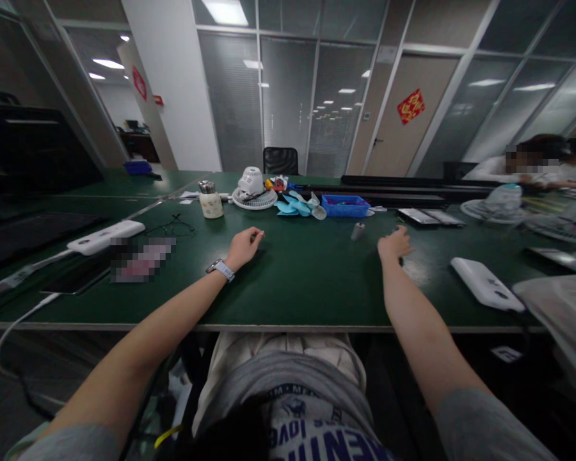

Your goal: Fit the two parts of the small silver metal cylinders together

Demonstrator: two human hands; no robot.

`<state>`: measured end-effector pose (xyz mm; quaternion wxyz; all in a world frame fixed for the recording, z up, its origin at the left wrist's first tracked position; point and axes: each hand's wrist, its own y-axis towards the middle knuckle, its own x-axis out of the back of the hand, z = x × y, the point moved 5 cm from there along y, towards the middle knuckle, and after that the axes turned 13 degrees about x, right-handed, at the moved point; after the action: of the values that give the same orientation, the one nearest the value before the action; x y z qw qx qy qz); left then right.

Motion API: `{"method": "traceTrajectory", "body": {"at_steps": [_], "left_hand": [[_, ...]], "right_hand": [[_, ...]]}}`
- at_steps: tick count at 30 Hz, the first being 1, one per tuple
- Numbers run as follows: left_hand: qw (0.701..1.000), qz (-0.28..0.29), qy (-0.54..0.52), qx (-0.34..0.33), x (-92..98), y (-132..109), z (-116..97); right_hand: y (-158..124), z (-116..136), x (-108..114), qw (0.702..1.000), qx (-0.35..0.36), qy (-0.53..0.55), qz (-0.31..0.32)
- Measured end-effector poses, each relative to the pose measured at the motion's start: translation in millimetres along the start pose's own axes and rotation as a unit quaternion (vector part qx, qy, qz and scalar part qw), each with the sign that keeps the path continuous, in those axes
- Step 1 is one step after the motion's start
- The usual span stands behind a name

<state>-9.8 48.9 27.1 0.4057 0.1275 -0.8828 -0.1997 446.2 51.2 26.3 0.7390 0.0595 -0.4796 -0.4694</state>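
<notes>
My left hand [244, 248], with a watch [221, 269] on the wrist, is over the green table with its fingers curled and thumb and forefinger pinched together. Anything between those fingertips is too small to name. To the right, my right hand [395, 245] is closed with its fingers bent. Dark bits show at its edges, but what it grips cannot be made out. A small grey metal cylinder [358, 231] stands slightly tilted on the table, just left of my right hand and apart from it.
Behind the hands are light-blue fan blades [295, 203], a blue tray [345, 206], a white fan part [252, 189] and a jar [210, 200]. White power strips lie left [106, 237] and right [487, 283]. Other people sit at the far right.
</notes>
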Motion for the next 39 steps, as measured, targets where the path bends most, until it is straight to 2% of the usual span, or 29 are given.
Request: {"method": "traceTrajectory", "body": {"at_steps": [3, 6, 8, 11, 14, 17, 23, 28, 32, 39], "left_hand": [[1.000, 0.000, -0.003, -0.005, -0.7, 1, 0], [1.000, -0.005, -0.011, -0.008, -0.2, 1, -1], [1.000, -0.008, -0.017, -0.012, 1.6, -1, -3], [0.999, -0.005, -0.029, -0.034, 5.3, -6, -14], [0.997, 0.011, -0.033, -0.067, 6.0, -12, -29], [0.996, 0.023, -0.033, -0.084, 1.9, -17, -40], [0.992, 0.062, -0.036, -0.104, -11.3, -23, -48], [0.990, 0.083, -0.024, -0.108, -15.8, -23, -52], [0.993, 0.059, -0.036, -0.096, -15.7, -18, -57], [0.986, 0.054, -0.142, -0.073, -13.1, -16, -64]], "right_hand": [[-2, 17, 23, 0.996, 0.031, 0.008, -0.089], [-12, 59, 40, 0.976, 0.163, 0.055, -0.131], [-30, 96, 40, 0.951, 0.275, 0.104, -0.097], [-74, 148, 23, 0.885, 0.415, 0.209, 0.018], [-120, 180, 1, 0.822, 0.467, 0.292, 0.147], [-145, 187, -12, 0.801, 0.453, 0.330, 0.211], [-164, 183, -22, 0.763, 0.465, 0.358, 0.272], [-172, 187, -19, 0.756, 0.490, 0.345, 0.266], [-174, 188, -15, 0.759, 0.493, 0.332, 0.265], [-182, 191, -10, 0.744, 0.527, 0.310, 0.270]]}}
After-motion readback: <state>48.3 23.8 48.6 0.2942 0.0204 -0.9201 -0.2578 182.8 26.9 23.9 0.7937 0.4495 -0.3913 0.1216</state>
